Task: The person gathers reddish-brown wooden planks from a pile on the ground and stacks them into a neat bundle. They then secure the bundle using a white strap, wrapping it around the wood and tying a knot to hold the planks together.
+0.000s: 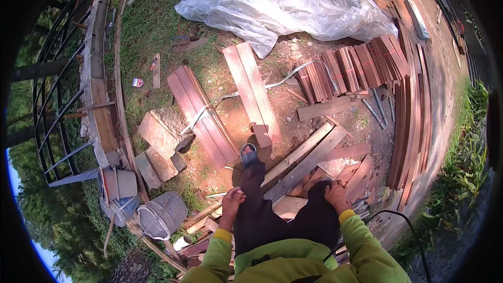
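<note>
My left hand (232, 200) is closed beside my left thigh, its fingers curled in; whatever may be inside them is too small to make out. Resting on my right knee is my right hand (334, 193), fingers laid over the dark trousers (262, 220). Ahead of my sandalled foot (248, 153) lies a pair of reddish wooden boards (251, 91). To their left, a stack of similar boards (196, 110) has a pale strap (201, 117) across it. A long grey plank (304, 165) and a lighter timber (296, 155) lie between my legs.
Several bundled short boards (351, 68) stand right of centre, near metal pipes (374, 109). Clear plastic sheeting (293, 8) covers ground at the back. Long boards (408, 120) line the right. Concrete blocks (165, 131) and a dirty bucket (162, 214) stand left.
</note>
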A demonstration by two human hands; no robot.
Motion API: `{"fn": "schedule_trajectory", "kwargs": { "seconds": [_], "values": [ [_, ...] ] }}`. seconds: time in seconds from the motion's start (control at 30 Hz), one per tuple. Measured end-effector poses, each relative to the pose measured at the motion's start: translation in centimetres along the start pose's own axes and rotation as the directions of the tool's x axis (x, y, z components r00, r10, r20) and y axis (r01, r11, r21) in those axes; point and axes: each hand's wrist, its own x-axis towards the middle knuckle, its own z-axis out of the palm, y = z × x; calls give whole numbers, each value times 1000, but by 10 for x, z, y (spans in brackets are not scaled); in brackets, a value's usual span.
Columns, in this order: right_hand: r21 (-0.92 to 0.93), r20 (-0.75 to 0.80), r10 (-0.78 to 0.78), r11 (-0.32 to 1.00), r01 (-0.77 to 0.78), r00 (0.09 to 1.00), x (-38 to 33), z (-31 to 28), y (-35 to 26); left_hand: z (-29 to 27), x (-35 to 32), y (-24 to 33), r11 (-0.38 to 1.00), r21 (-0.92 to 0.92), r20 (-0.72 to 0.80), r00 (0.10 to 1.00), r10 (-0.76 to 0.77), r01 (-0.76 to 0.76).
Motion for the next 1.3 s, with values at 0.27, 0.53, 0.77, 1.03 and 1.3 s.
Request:
{"fn": "schedule_trajectory", "kwargs": {
  "seconds": [0.27,0.53,0.77,1.03,1.3],
  "values": [
    [364,-282,-421,785,502,862,82,-95,-84,-59,6,-60,986,48,-292,946,-139,159],
    [367,-158,-512,763,531,844,167,-100,-108,1,19,-53,974,145,-319,940,-120,174],
    [267,-193,-562,759,594,805,329,-139,-113,79,67,10,977,174,-497,867,-22,125],
    [-31,-323,-422,900,436,847,524,-201,-97,88,170,74,809,583,-368,861,351,-80],
    [-421,-329,-452,856,300,829,618,-198,-120,12,341,140,16,997,-62,637,768,79]
  ]
}}
